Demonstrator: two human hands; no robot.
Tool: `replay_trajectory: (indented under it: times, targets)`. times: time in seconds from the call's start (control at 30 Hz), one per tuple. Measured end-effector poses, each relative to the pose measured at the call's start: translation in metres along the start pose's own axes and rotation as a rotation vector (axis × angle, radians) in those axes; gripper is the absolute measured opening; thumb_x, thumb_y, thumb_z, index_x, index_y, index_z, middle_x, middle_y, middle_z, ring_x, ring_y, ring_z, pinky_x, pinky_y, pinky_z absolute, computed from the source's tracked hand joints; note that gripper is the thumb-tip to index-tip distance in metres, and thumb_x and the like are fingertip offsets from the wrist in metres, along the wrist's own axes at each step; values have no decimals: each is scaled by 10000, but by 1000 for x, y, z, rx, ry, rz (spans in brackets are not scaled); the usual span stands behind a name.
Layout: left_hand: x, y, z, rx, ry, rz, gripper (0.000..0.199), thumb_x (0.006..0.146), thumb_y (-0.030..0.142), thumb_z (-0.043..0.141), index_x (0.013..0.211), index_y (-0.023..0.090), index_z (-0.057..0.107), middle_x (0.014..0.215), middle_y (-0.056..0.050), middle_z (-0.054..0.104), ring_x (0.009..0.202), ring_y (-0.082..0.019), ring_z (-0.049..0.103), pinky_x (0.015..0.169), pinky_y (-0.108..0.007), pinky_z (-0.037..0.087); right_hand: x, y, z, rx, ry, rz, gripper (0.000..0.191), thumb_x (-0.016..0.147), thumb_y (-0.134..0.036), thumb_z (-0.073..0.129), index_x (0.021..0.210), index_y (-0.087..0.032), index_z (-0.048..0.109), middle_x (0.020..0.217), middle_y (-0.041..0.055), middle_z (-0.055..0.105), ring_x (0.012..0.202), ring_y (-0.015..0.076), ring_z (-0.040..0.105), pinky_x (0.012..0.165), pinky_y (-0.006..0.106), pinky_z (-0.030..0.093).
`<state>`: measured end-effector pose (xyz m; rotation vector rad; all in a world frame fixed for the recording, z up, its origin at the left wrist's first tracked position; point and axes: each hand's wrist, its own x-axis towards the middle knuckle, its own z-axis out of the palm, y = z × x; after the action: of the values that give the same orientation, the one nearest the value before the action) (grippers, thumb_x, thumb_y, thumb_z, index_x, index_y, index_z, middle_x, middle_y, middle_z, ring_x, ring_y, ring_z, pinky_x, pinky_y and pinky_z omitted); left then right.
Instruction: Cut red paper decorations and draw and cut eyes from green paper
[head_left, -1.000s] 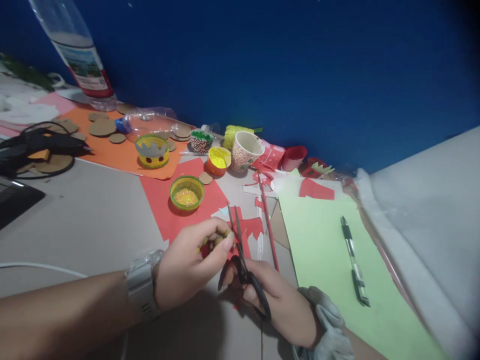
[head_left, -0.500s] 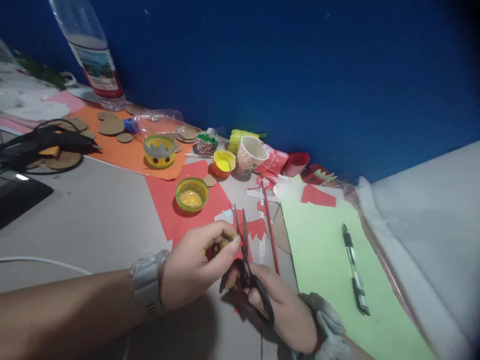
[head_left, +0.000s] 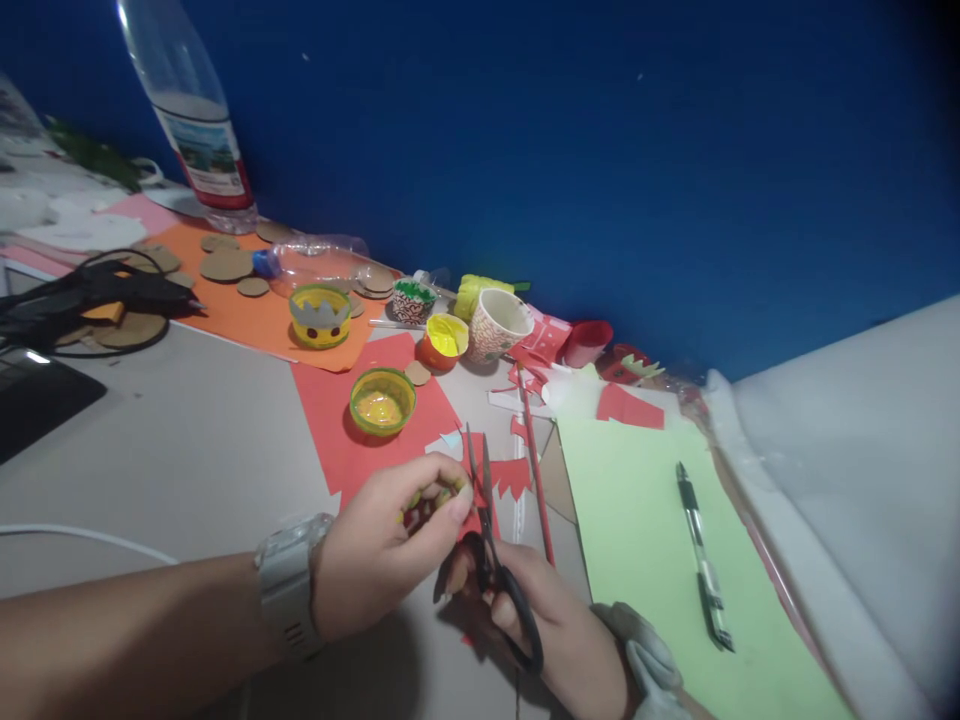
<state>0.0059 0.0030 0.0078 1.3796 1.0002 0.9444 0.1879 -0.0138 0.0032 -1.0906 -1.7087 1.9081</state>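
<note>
My right hand [head_left: 551,610] grips black-handled scissors [head_left: 486,520], their blades slightly parted and pointing away from me. Just left of the blades, my left hand [head_left: 397,540] is closed in a pinch, thumb against forefinger. Whatever sits between those fingertips is too small or hidden to name; yellow-green stains mark the fingers. Beneath both hands lies red paper [head_left: 330,420], and a jagged red paper strip [head_left: 513,478] rests right of the blades. A yellow bowl with a green rim [head_left: 382,402] stands on the red paper beyond my left hand.
Green paper [head_left: 622,500] with a pen [head_left: 701,560] lies at right, beside a red stick [head_left: 534,460]. Behind are a patterned cup [head_left: 495,325], a yellow crowned cup [head_left: 320,318] and a plastic bottle [head_left: 322,262]. A glue gun [head_left: 127,295] and tall bottle [head_left: 199,150] stand left.
The view has shifted a little, so most things appear slightly lower. My left hand has drawn slightly left from the scissors; both hands keep nearly the same pose.
</note>
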Motion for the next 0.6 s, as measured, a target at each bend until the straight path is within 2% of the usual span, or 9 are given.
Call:
replay_trajectory:
  times: [0.3, 0.43, 0.6]
  targets:
    - [0, -4, 1, -18, -29, -11, 167, 915, 265, 422, 788, 174, 481, 541, 59, 471, 474, -69, 410, 459, -175, 320, -1, -1, 1, -19, 27, 18, 491, 807, -627, 456, 834, -145, 545, 682, 3, 500, 594, 107, 486, 559, 212, 417]
    - [0, -3, 0, 0, -17, -12, 165, 911, 247, 426, 775, 176, 485, 547, 54, 494, 497, -70, 444, 483, -171, 347, -1, 2, 2, 0, 27, 25, 493, 808, -629, 452, 853, -145, 539, 692, 1, 485, 591, 109, 478, 554, 222, 419]
    - [0, -3, 1, -61, -56, -8, 161, 920, 242, 411, 783, 182, 470, 522, 56, 535, 474, -66, 489, 466, -159, 355, -1, 3, 3, -25, 29, 20, 491, 811, -625, 454, 845, -143, 542, 680, 1, 492, 595, 117, 486, 564, 236, 414]
